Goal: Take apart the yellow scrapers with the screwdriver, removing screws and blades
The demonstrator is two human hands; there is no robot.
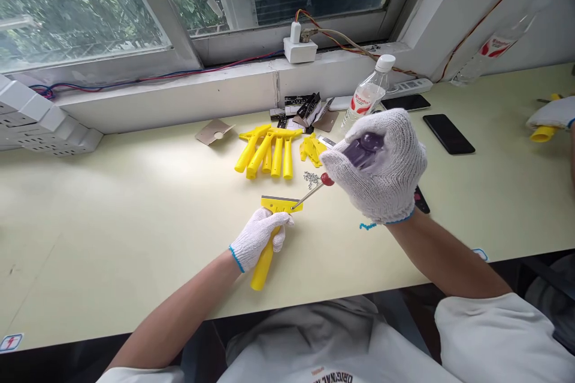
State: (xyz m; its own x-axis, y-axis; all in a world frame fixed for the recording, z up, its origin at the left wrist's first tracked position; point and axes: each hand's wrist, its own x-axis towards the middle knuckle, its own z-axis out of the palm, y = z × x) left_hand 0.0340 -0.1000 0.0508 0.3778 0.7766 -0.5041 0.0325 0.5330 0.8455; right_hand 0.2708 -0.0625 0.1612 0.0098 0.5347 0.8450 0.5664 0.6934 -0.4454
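Observation:
My left hand [263, 233], in a white knit glove, is closed around a yellow scraper [262, 272] with a grey blade along its head. Gloved as well, my right hand [386, 173] grips the dark purple handle of a screwdriver [309, 194]. Its shaft has a red collar, and the tip meets a screw spot at the right end of the scraper's head. Small silver screws [311, 179] lie in a pile beyond the scraper. Several yellow scraper handles [269, 152] lie together behind, beside a heap of small yellow plates [312, 148].
Dark card packets [309, 109] and a cardboard piece [214, 131] lie near the sill. A water bottle [369, 93] stands behind my right hand; a black phone [448, 134] lies to its right. Another person's gloved hand [554, 114] shows at the right edge.

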